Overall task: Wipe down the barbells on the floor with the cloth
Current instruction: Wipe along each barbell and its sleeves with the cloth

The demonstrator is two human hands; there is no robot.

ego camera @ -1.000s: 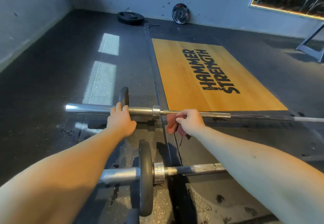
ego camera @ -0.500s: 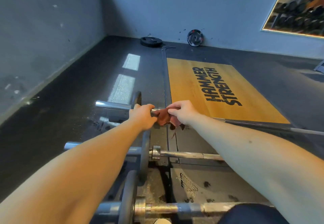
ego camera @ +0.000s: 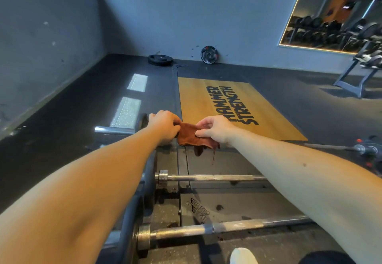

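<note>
Three barbells lie side by side on the dark floor. The far barbell (ego camera: 114, 130) shows its steel sleeve at the left; its shaft runs behind my hands to the right. My left hand (ego camera: 164, 126) and my right hand (ego camera: 215, 131) both pinch a reddish-brown cloth (ego camera: 189, 135), stretched between them just over that bar. One corner of the cloth hangs down. The middle barbell (ego camera: 210, 177) and the near barbell (ego camera: 237, 226) lie closer to me, partly hidden by my forearms.
Black plates (ego camera: 149, 168) sit on the bars' left ends. A wooden platform (ego camera: 196, 98) marked Hammer Strength lies beyond. Two loose plates (ego camera: 160, 59) rest by the far wall. A dumbbell rack (ego camera: 363, 61) stands at the right. My white shoe (ego camera: 242, 255) is at the bottom.
My hands have come together at the far bar's collar and the cloth is now spread between both. The view has tilted up, showing a third bar near me.
</note>
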